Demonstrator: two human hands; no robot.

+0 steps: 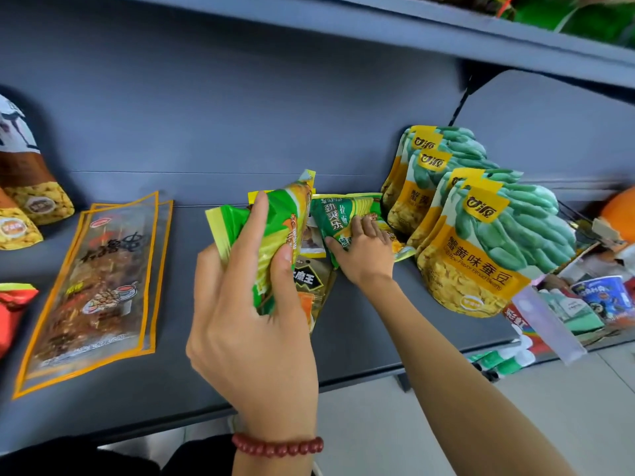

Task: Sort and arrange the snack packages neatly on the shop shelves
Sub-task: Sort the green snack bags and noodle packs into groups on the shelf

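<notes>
Two green-and-yellow foil snack packets decide the coming move. One, the raised packet (280, 214), is held clear of the grey metal shelf (360, 338). The left grip (251, 304) clasps it, thumb and fingers closed round its middle, and its long axis runs up and away toward the back panel. The other, the lying packet (338, 213), is flat on the shelf just right of the first, its long axis slanting from far left to near right. The right grip (366, 255) grasps its near end, fingers curled on top and thumb along the edge. That makes the right grip the nearer one, and joining the pair looks like a short carry leftward. A dark brown flat packet (309, 280) lies on the shelf below and between the two hands. Standing yellow-and-green broad-bean pouches (481, 255) crowd the right end of the shelf, just beside the lying packet. Clear orange-edged flat packs (99, 276) lie well apart at the left.
</notes>
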